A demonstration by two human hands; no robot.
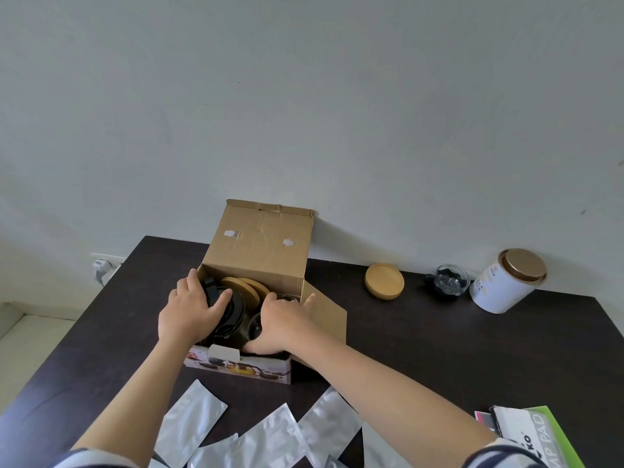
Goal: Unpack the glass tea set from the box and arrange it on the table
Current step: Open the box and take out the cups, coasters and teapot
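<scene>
Both hands in box (256, 251): left hand (189, 307) gripping teapot (229, 315), right hand (280, 324) curled at 3 o'clock, hold unclear; glass liable to snag, slip.

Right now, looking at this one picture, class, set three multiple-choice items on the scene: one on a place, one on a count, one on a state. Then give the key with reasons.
1. Where does the glass cup stand?
A. Inside the cardboard box
B. Between the wooden coaster and the white tin
C. On the silver pouches

2. How many wooden coasters lie on the table outside the box?
A. One
B. Three
C. Five

3. What is the state of the cardboard box?
A. Taped shut
B. Flattened
C. Open, lid flap raised

Key:
1 B: the cup sits on the table with the wooden coaster on one side and the white tin on the other.
2 A: only one coaster lies out on the table; the others are in the box.
3 C: the flap stands up and both the left hand and the right hand reach inside.
</scene>
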